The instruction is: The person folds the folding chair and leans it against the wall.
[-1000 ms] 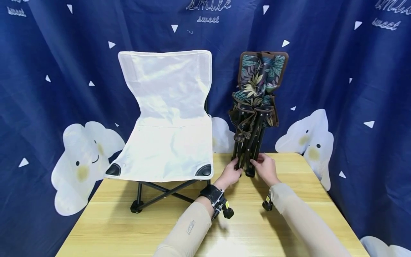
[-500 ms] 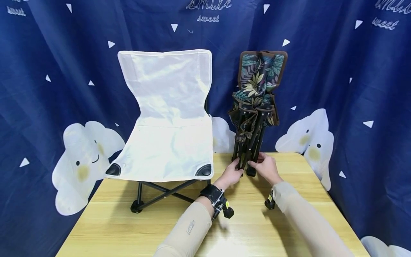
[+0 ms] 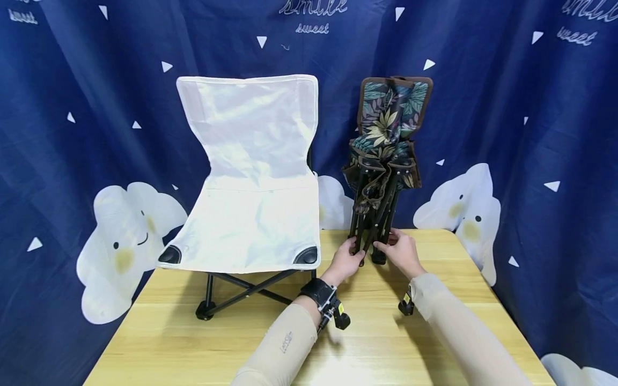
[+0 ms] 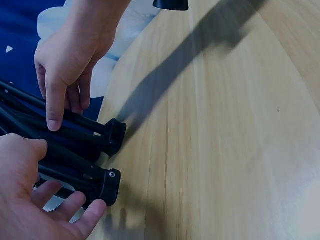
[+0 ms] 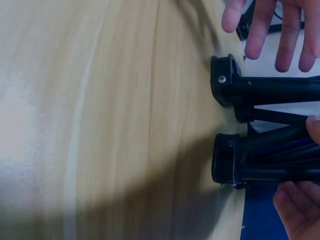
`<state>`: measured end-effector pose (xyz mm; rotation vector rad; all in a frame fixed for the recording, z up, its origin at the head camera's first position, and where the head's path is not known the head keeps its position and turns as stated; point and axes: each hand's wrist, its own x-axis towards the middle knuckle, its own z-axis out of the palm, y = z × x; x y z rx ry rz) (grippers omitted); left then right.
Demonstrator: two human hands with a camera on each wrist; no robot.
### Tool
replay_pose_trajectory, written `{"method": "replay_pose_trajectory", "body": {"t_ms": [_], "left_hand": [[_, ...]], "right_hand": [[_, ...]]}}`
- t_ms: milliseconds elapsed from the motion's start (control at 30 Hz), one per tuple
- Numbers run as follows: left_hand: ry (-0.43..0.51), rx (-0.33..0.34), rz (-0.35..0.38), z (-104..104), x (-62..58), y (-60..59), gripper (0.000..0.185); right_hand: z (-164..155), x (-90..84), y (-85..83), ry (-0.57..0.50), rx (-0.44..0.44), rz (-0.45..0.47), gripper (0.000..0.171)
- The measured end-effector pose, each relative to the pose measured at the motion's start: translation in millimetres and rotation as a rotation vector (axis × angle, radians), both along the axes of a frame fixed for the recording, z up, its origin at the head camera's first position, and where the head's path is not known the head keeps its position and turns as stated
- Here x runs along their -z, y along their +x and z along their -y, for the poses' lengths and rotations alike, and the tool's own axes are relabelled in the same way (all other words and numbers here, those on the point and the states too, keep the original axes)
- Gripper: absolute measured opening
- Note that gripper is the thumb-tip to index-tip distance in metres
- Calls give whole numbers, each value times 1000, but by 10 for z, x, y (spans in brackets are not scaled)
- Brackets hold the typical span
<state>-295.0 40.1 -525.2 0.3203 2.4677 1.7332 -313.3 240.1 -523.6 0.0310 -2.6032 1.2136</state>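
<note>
A folded camp chair [image 3: 386, 128] with leaf-print fabric stands upright at the back of the wooden table [image 3: 367, 343]. Both hands are at its bundled black legs [image 3: 374, 225], just above the feet. My left hand [image 3: 345, 261] holds the left side of the bundle, thumb on top [image 4: 25, 150] and fingers under the foot [image 4: 109, 186]. My right hand [image 3: 398, 251] grips the right side, its index finger [image 4: 54, 117] pressed on a leg. In the right wrist view, its thumb [image 5: 314, 129] and fingers [image 5: 295, 215] enclose the lower legs beside two black feet [image 5: 224, 80].
An open white camp chair [image 3: 251, 177] stands on the table's left half, its black frame [image 3: 241, 292] beneath it. A blue curtain with cloud figures [image 3: 463, 214] hangs close behind. Bare tabletop [image 4: 240, 125] lies in front of the hands.
Both hands have edged slightly closer together on the folded chair's legs. The chairs have not visibly moved.
</note>
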Motion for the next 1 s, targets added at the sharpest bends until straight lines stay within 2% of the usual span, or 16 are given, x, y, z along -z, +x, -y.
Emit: {"method": "replay_pose_trajectory", "body": {"t_ms": [200, 400, 733, 1000], "left_hand": [[-20, -21, -8, 39, -41, 44, 49], [-10, 7, -26, 64, -120, 96, 47], [-11, 57, -70, 93, -263, 201, 37], [-30, 93, -116, 122, -398, 322, 35]], "right_hand": [[3, -54, 76, -5, 1, 11, 59], [-11, -146, 126, 10, 29, 3, 62], [0, -245, 176, 56, 40, -106, 41], [23, -413, 242, 67, 31, -168, 36]]}}
